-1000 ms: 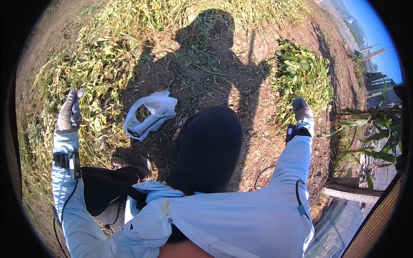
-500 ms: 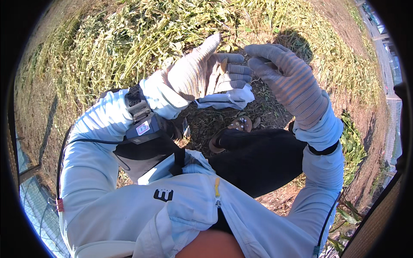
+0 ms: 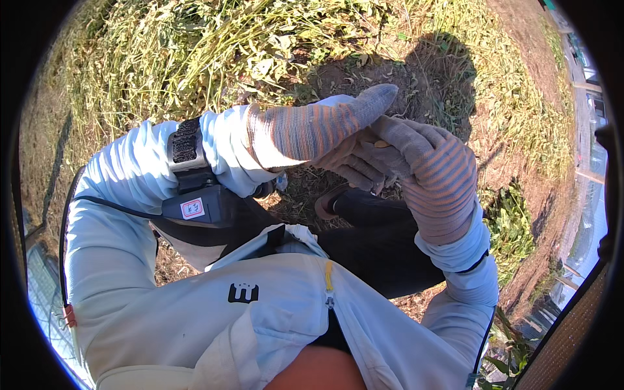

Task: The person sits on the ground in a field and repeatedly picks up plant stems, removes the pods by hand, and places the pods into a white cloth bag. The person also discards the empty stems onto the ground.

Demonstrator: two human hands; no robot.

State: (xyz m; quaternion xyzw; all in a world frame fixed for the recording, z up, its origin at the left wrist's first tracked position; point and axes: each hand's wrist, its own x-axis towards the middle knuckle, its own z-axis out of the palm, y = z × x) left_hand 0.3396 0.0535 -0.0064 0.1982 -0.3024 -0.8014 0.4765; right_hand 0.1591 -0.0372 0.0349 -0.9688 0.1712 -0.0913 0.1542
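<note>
Both my hands wear striped knitted work gloves and meet in front of me. My left hand (image 3: 331, 135) reaches across with its thumb raised and the other fingers apart, loosely cupped underneath. Curled over it from the right is my right hand (image 3: 437, 166), fingers bent and pressed together at the left palm. At the right fingertips shows a small tan piece (image 3: 380, 143), like a dry pod; most of it is hidden.
Cut, yellowing leafy plants (image 3: 214, 58) lie heaped ahead. A greener clump (image 3: 510, 224) sits on the right. A dark box (image 3: 201, 207) is strapped near my left forearm, with a cable running from it. My bent leg (image 3: 370, 250) is below my hands.
My left hand has turned and tipped forward, and my right hand has come down and left to meet it. The pale sheet seen below my hands is now hidden.
</note>
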